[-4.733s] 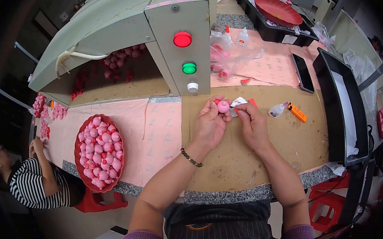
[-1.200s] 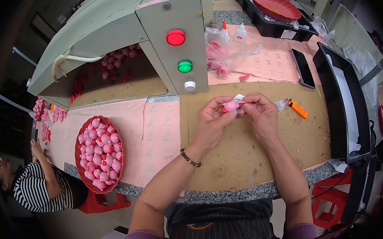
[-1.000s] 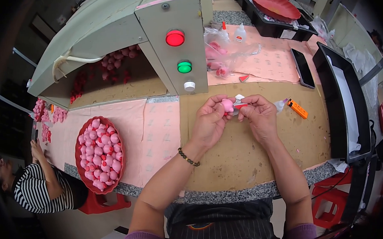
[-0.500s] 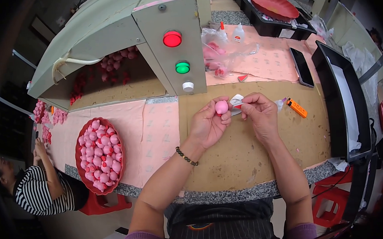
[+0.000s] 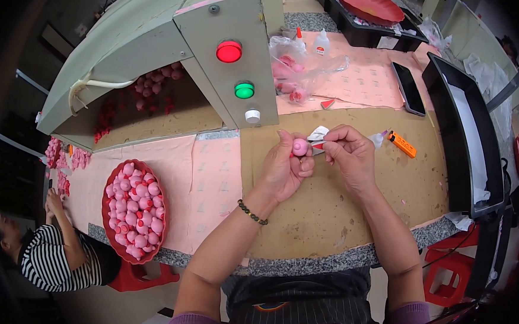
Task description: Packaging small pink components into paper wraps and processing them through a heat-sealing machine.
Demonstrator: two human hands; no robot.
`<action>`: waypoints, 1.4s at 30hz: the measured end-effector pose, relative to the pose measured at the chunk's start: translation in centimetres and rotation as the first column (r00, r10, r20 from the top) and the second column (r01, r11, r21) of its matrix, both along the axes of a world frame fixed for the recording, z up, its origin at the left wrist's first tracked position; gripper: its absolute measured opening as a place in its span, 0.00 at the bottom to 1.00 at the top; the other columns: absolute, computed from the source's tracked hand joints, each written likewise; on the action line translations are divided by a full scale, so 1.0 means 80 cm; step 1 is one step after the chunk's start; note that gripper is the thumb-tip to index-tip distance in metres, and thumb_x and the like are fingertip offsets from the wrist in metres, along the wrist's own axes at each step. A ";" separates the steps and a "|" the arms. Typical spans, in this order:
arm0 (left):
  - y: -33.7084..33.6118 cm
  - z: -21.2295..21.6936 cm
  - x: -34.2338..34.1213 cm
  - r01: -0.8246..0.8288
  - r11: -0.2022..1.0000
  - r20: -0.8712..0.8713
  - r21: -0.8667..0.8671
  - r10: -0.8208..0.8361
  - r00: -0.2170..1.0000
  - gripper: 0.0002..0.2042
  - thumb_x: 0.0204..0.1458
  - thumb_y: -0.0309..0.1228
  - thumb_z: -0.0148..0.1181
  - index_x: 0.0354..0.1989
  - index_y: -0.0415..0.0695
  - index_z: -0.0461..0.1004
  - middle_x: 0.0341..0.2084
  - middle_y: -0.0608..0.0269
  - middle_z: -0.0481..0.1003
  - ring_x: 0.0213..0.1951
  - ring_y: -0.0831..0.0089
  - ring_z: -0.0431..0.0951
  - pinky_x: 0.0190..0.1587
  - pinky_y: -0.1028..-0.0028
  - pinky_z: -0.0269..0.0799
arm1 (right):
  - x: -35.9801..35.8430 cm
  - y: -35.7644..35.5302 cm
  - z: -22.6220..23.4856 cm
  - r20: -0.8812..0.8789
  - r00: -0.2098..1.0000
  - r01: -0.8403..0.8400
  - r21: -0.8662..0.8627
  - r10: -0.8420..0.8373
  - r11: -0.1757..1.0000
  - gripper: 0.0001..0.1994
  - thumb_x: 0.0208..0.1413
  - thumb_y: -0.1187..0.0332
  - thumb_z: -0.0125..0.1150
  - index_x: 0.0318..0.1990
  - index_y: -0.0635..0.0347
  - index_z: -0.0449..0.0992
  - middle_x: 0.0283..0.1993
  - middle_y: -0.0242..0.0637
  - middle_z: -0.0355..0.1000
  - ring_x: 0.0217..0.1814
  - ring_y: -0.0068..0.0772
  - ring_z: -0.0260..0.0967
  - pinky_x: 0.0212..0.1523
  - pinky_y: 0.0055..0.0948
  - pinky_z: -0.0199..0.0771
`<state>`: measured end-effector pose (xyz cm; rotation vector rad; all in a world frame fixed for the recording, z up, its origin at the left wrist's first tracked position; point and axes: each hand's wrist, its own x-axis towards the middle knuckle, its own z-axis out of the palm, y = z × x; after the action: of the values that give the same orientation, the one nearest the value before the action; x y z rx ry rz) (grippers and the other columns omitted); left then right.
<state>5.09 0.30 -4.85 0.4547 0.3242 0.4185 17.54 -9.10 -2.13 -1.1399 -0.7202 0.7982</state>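
Observation:
My left hand (image 5: 282, 171) is closed around a small round pink figure (image 5: 300, 147) with red bits at its lower side, held up above the brown board. Close to its right, the thumb and fingertips of my right hand (image 5: 354, 156) pinch a thin greyish thing, whose tip reaches toward the figure; its kind is hard to make out. Behind the fingertips lie a crumpled white scrap (image 5: 318, 133) and a small red piece with a pale edge (image 5: 318, 147), both partly hidden.
A red basin (image 5: 109, 224) of pink figures stands left. Behind it is a grey machine (image 5: 204, 29) with lit buttons. To the right are an orange lighter (image 5: 402, 145), a phone (image 5: 408, 87) and a black tray (image 5: 459, 173). A person in stripes (image 5: 57, 257) sits far left.
The pink figure has turned a little in my left hand, and its thumb is raised more. My right fingertips have shifted slightly left, closer to the figure.

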 end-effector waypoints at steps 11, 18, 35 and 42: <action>-0.011 0.020 -0.003 0.100 0.968 -0.215 0.230 -0.050 0.975 0.29 0.56 0.58 0.33 0.37 0.40 0.65 0.19 0.58 0.69 0.12 0.72 0.70 0.09 0.79 0.61 | -0.011 0.002 -0.003 0.131 0.990 -0.069 0.081 0.058 0.994 0.02 0.51 0.81 0.55 0.32 0.65 0.70 0.31 0.30 0.67 0.28 0.14 0.64 0.28 0.14 0.65; -0.005 0.020 -0.007 0.197 0.958 -0.195 0.206 -0.157 0.968 0.23 0.59 0.51 0.35 0.35 0.41 0.63 0.16 0.55 0.70 0.10 0.71 0.69 0.08 0.78 0.61 | -0.009 0.001 0.001 0.183 0.983 -0.028 -0.021 0.031 0.999 0.02 0.53 0.79 0.54 0.34 0.64 0.69 0.29 0.27 0.67 0.29 0.13 0.64 0.30 0.13 0.64; -0.006 0.024 -0.007 0.143 0.988 -0.150 0.065 -0.132 0.980 0.15 0.59 0.47 0.36 0.32 0.49 0.62 0.15 0.71 0.57 0.14 0.80 0.55 0.14 0.83 0.46 | -0.006 0.000 -0.005 0.497 0.867 -0.058 0.025 0.038 0.998 0.02 0.56 0.77 0.49 0.32 0.61 0.64 0.29 0.25 0.60 0.27 0.12 0.55 0.28 0.13 0.58; -0.001 0.019 -0.004 0.211 0.976 -0.124 0.044 -0.205 0.971 0.22 0.59 0.53 0.31 0.33 0.47 0.63 0.16 0.71 0.56 0.16 0.79 0.57 0.15 0.82 0.48 | -0.004 0.001 -0.004 0.131 0.980 -0.140 -0.087 0.151 0.986 0.02 0.55 0.80 0.49 0.34 0.63 0.66 0.30 0.28 0.63 0.28 0.14 0.60 0.27 0.14 0.61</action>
<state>4.77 0.19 -3.35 0.5648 0.3763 0.1965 17.22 -9.01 -2.48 -1.2307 -0.9021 0.8833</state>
